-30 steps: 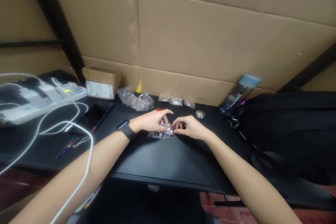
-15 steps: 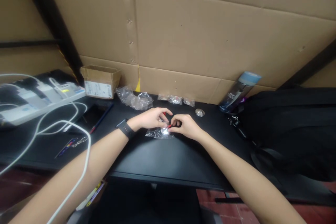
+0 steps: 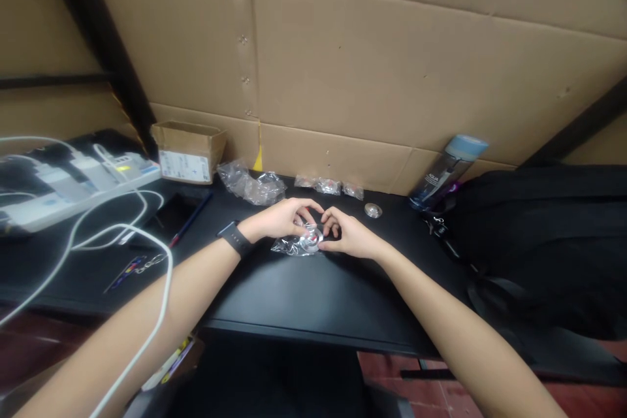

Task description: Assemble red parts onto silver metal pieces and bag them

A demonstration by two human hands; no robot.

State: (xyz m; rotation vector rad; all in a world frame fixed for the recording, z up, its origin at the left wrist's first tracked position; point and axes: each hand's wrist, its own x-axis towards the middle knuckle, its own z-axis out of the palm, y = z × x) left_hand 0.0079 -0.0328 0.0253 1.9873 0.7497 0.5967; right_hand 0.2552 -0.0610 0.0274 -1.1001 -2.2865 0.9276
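Cable [image 3: 169, 274] in a white loop crosses our left forearm [image 3: 196, 294], closest to us, and the dark table [image 3: 304, 294] spreads beyond. A watch [image 3: 235, 239] sits on our left wrist. Our left hand [image 3: 285, 219] arches over a shiny round piece [image 3: 313, 243], forefinger apart from thumb, and the thumb tip seems to touch the piece; we cannot tell whether the other fingers grip anything. Our right hand [image 3: 356, 236] is on the other side, thumb at the edge of the piece, the other fingers curled clear of that thumb, their tips just beside our left forefinger. The piece is between our hands, on or just above the table, a little red showing on it, with crinkled clear plastic [image 3: 284, 246] beside it. We judge it to be midway through handling: it looks at least partly out of the plastic. Farther off to the right, another round piece [image 3: 373, 210] lies alone, as if already dealt with. Behind, more crumpled plastic [image 3: 262, 191] rests next to a small box [image 3: 186, 165]; whether it holds anything, we cannot tell. Three small packets [image 3: 328, 187] lie untouched near the cardboard wall [image 3: 343, 78], look closed and seem not yet started, so as we see it one piece is done, one is in hand and three are left
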